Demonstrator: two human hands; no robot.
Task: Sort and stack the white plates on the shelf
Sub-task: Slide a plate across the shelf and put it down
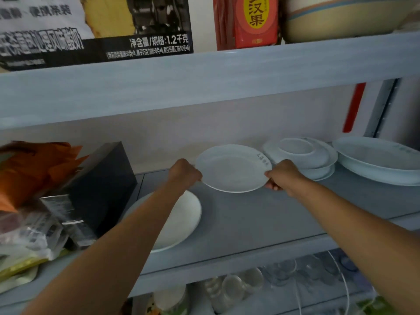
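Both hands hold a round white ceramic plate (pixel 233 169) with small dark writing near its right rim, lifted clear of the grey shelf (pixel 261 214) and tilted slightly toward the camera. The left hand (pixel 185 173) grips the plate's left edge, its fingers (pixel 197 176) closed over the rim; the right hand (pixel 281 175) grips the right edge, fingers (pixel 271 185) curled under and the thumb on top, clamped on the rim. Beneath the left forearm a second plain white plate (pixel 181 221) lies flat on the shelf near the front edge. To the right, toward the back, stands a stack of small white dishes with a shallow bowl on top (pixel 302 155), just beside the held plate's right rim, and further right sits a large white shallow bowl (pixel 381 158) partly cut off by the frame. On the shelf's left end stands a black rectangular box (pixel 102 185), with crumpled orange packaging (pixel 34 169) and clear plastic packets (pixel 27 235) beside it. The shelf above carries a printed black-and-white carton (pixel 95 30), a red box with yellow label (pixel 252 21) and a beige striped bowl (pixel 345 17).
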